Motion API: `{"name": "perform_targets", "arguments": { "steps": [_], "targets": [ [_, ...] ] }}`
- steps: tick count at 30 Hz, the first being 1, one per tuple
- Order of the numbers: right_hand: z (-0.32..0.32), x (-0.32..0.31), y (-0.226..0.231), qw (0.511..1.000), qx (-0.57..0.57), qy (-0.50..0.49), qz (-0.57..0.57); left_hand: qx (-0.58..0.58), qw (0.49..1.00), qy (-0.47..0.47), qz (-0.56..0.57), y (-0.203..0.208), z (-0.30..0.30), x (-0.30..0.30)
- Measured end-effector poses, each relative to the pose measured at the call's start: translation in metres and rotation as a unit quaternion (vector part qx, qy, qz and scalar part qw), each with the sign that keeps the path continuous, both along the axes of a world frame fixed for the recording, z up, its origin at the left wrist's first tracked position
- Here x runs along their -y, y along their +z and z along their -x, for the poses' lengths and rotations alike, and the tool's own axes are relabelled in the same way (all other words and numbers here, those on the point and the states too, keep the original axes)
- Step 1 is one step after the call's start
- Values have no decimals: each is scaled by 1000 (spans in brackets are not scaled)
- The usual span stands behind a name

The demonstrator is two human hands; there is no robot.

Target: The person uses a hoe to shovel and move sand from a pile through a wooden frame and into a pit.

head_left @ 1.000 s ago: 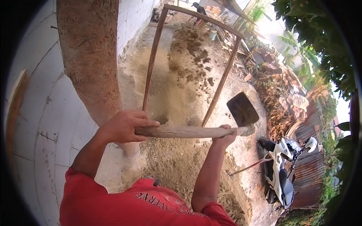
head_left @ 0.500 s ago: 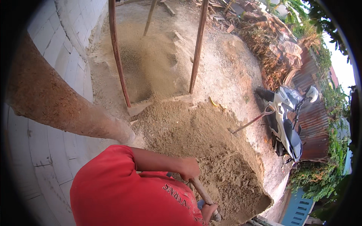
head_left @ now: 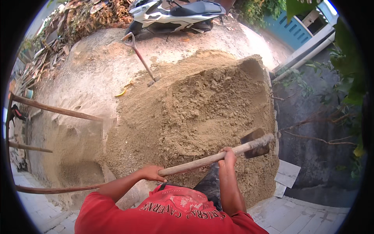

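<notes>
A hoe [head_left: 194, 165] with a thick wooden handle lies across the front of my body. My left hand [head_left: 154, 172] is closed round its near end by my waist, partly hidden by the wrist. My right hand [head_left: 229, 156] grips it farther along, close to the head. The dark metal blade [head_left: 249, 139] is at the right, over the sand pile [head_left: 210, 113], and I cannot tell whether it touches the sand. Pale sand cakes the handle's far tip. Dug, crumbly sand spreads ahead of both hands.
A mesh screen in a wooden frame [head_left: 58, 108] leans at the left, sieved sand [head_left: 70, 156] behind it. A D-handled shovel [head_left: 142, 60] stands stuck in the pile's far side. Beyond it is a parked motorcycle [head_left: 175, 17]. A dark wall [head_left: 315, 156] and branches border the right.
My view has swung right, from the screen to the sand pile. The hoe's blade, out of sight before, now shows at the right. Both hands still hold the handle.
</notes>
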State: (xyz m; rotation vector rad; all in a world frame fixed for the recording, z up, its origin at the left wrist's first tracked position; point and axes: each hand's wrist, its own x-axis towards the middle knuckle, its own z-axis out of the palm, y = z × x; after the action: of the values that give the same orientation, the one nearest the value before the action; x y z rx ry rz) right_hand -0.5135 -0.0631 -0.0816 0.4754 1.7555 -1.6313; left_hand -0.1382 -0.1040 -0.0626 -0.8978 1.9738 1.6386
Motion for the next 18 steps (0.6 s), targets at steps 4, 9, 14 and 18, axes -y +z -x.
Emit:
{"name": "perform_targets", "arguments": {
  "steps": [4, 9, 14, 18],
  "targets": [
    [80, 89, 48, 975, -108, 115, 153, -35, 980, 41, -191, -32, 107, 25],
    [195, 238, 57, 910, -263, 216, 235, -107, 965, 237, 3, -42, 337, 132],
    [293, 376, -25, 904, -303, 262, 148, -238, 927, 279, -83, -90, 461, 239],
    [297, 393, -140, 915, -222, 337, 4, -201, 883, 358, -228, -138, 454, 228]
  ]
}}
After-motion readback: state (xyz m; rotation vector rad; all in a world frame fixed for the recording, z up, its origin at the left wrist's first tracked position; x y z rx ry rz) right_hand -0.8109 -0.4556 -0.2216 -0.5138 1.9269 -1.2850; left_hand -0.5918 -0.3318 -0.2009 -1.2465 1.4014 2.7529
